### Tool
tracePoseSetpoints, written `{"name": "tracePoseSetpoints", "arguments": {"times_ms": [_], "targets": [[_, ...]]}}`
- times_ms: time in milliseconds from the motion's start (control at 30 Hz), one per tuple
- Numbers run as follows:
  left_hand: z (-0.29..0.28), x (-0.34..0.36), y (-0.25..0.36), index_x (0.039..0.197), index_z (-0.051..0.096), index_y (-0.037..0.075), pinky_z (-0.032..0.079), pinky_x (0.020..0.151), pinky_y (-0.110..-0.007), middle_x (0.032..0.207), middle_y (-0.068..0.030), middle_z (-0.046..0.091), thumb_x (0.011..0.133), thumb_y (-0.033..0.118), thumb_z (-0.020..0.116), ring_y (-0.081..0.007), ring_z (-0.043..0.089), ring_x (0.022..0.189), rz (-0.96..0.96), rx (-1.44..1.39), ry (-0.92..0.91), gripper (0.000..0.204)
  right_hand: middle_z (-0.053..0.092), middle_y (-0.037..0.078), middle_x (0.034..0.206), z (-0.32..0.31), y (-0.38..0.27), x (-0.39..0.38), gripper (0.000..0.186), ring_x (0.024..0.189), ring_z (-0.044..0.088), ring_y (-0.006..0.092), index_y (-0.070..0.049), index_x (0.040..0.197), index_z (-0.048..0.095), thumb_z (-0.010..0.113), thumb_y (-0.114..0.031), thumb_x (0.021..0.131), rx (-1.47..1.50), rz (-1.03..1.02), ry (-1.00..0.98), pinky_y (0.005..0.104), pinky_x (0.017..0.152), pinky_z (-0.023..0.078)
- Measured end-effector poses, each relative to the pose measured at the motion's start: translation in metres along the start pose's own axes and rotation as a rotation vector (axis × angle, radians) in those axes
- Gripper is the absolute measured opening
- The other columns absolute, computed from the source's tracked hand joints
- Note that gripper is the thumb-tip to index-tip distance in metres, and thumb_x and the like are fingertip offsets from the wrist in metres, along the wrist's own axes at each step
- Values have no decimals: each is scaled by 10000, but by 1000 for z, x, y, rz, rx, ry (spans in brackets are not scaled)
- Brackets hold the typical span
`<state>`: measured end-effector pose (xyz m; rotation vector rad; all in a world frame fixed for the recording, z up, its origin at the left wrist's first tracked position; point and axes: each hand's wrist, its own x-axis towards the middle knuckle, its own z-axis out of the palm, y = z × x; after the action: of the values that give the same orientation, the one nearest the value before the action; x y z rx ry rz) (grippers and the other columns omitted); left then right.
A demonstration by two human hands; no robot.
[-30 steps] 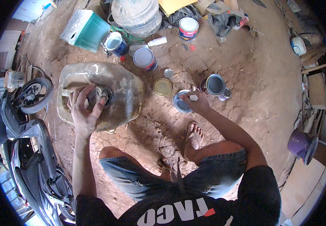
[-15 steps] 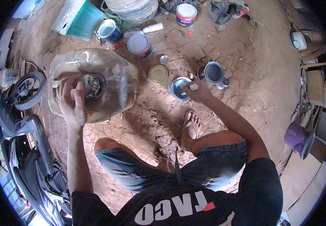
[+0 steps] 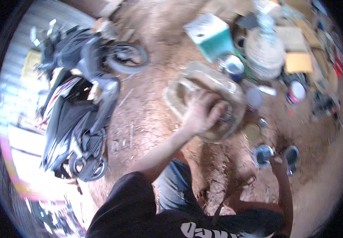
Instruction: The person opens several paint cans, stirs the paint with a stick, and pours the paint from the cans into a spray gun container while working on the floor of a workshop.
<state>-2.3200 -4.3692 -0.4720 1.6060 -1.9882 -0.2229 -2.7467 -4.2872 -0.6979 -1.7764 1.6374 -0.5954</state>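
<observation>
The left grip (image 3: 201,112) is laid over the cloudy jug (image 3: 219,81) near the frame's centre; whether anything is clasped cannot be told. The blurred right grip (image 3: 277,160), equally unclear, is placed beside an open can (image 3: 255,156), lower right.

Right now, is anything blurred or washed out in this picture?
Head view: blur softens the left hand and the large jug; head view: glare whites out the area left of the motorbike; head view: the round fisheye image fades to black at its rim.
</observation>
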Motion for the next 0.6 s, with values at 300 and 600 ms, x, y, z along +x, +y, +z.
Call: {"name": "tracePoseSetpoints", "arguments": {"times_ms": [300, 600], "targets": [[-7, -3, 6, 1132, 664, 58, 303, 1062, -535, 1147, -167, 580, 902, 403, 616, -374, 488, 1170, -51, -20, -4, 416, 708, 97, 837, 14, 25, -3, 116, 783, 667, 197, -22, 897, 706, 758, -109, 841, 213, -150, -180, 346, 749, 511], [-5, -5, 3, 1098, 671, 54, 301, 1072, -501, 1123, -165, 580, 904, 379, 619, -368, 491, 1151, -30, -77, 38, 382, 700, 103, 872, 34, 41, -2, 110, 779, 641, 194, 0, 887, 694, 747, -93, 860, 457, -95, 64, 362, 730, 511]]}}
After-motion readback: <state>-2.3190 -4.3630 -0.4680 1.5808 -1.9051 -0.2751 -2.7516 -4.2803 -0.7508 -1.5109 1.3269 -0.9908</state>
